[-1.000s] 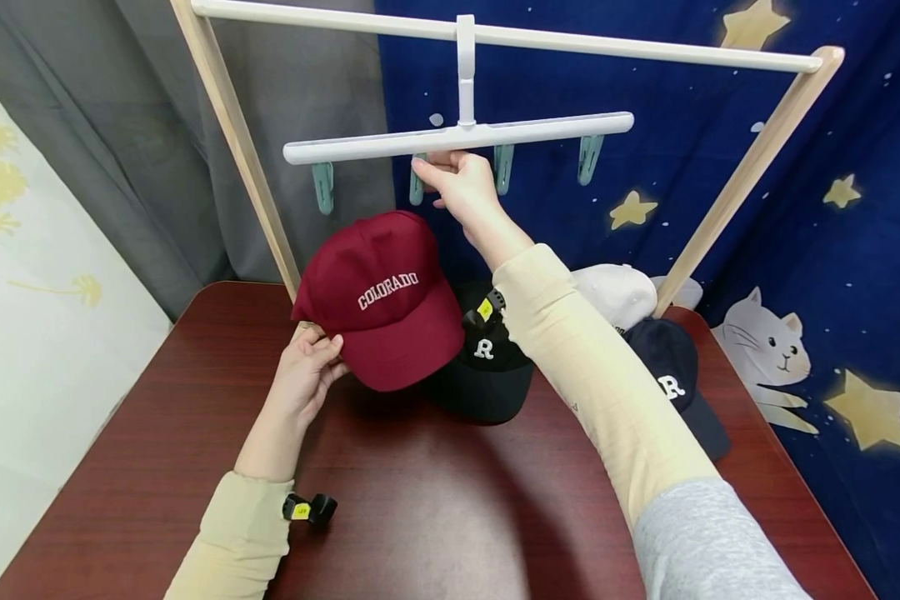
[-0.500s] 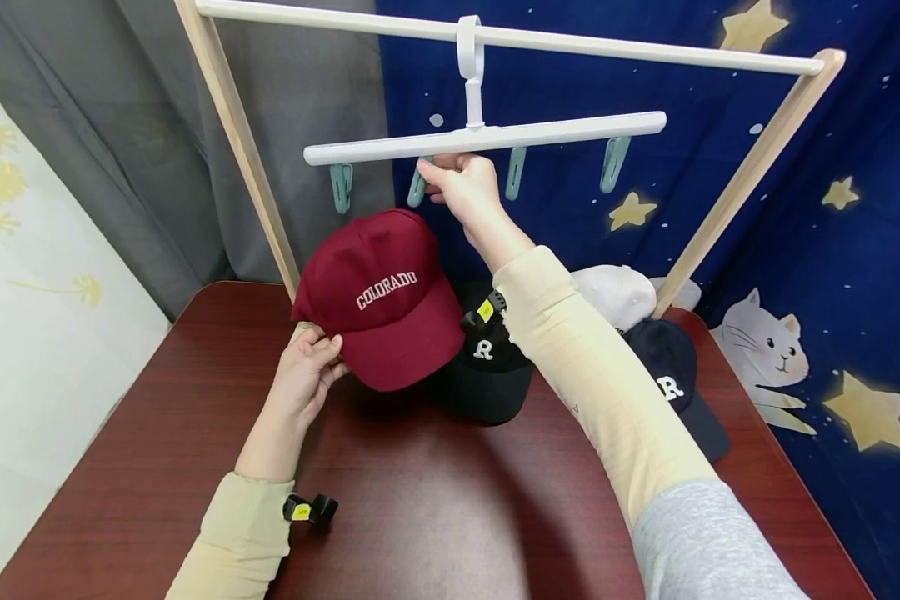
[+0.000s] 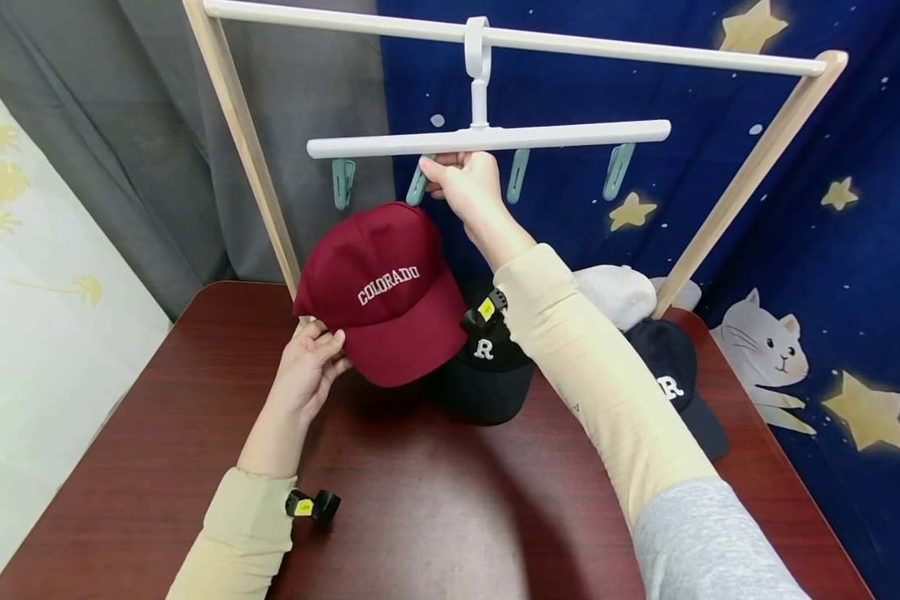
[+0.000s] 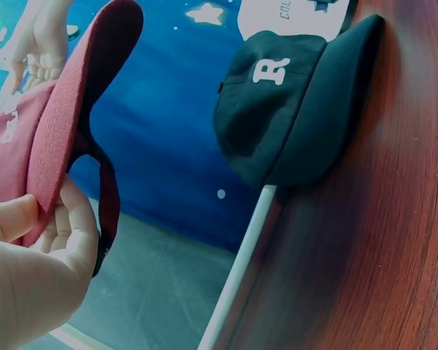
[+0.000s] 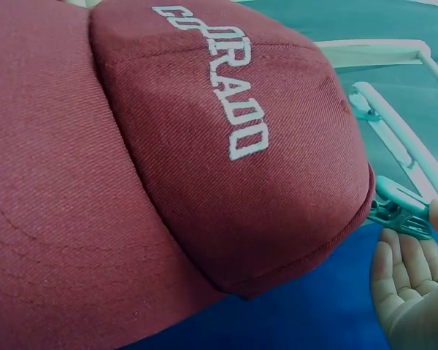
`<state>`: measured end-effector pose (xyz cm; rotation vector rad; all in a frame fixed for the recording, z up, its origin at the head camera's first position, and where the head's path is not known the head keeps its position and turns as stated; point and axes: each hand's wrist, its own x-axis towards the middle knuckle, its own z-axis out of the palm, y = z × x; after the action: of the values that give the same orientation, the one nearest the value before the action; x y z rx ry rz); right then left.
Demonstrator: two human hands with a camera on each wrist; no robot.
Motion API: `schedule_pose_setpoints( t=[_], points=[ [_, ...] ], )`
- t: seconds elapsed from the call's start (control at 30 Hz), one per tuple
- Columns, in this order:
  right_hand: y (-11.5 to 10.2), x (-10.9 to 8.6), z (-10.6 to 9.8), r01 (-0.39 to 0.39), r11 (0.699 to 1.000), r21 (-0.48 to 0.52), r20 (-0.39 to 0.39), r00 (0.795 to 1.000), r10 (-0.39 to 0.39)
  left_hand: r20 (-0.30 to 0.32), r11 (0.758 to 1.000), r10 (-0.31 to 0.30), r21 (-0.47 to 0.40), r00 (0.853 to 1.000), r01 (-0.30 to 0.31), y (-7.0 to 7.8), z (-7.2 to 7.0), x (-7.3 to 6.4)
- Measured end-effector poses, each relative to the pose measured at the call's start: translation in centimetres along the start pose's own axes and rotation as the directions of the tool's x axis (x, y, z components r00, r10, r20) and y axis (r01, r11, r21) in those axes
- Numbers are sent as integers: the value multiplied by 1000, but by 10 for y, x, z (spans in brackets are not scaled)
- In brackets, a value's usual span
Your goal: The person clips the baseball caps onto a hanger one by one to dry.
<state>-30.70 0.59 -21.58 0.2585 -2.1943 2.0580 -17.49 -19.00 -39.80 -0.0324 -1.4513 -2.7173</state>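
My left hand [image 3: 307, 367] pinches a maroon COLORADO baseball cap [image 3: 378, 250] at its left side, near where brim meets crown; the left wrist view shows the thumb [image 4: 14, 217] on top and fingers beneath. The cap hangs tilted above the table, its crown just below a white clip hanger [image 3: 570, 135]. Up at the hanger, my right hand [image 3: 471, 187] pinches a green clip [image 3: 416, 185] between thumb and fingers. In the right wrist view that clip [image 5: 401, 198] is right at the edge of the cap's crown.
A black cap with an R [image 3: 487, 392] sits behind the maroon one on the table [image 3: 420, 500]. To the right are a white cap [image 3: 615, 292] and a navy cap [image 3: 663, 358]. The hanger hooks over a rack's top rail [image 3: 645, 52]; more clips [image 3: 517, 177] hang from it.
The hanger has shifted right, and the pinched clip now slants. My left hand has raised the maroon cap slightly, bringing its crown up to the clip's lower end.
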Motion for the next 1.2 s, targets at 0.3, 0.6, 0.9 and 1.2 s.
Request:
schedule_pose_setpoints(
  t=[0.3, 0.6, 0.9, 1.2],
  points=[
    [-1, -3, -3, 2, 1000, -3, -3, 1000, -2, 21, 1000, 15, -3, 1000, -15, -1, 3, -4],
    [0, -3, -5, 13, 1000, -15, -5, 1000, -13, 33, 1000, 24, -8, 999, -24, -1, 2, -5],
    [-1, -3, -5, 17, 999, -29, -7, 1000, -17, 41, 1000, 26, -14, 999, -25, -3, 2, -5],
    [-3, -2, -6, -3, 999, -35, -13, 1000, 3, 41, 999, 36, -25, 999, -35, -3, 0, -4]
  ],
)
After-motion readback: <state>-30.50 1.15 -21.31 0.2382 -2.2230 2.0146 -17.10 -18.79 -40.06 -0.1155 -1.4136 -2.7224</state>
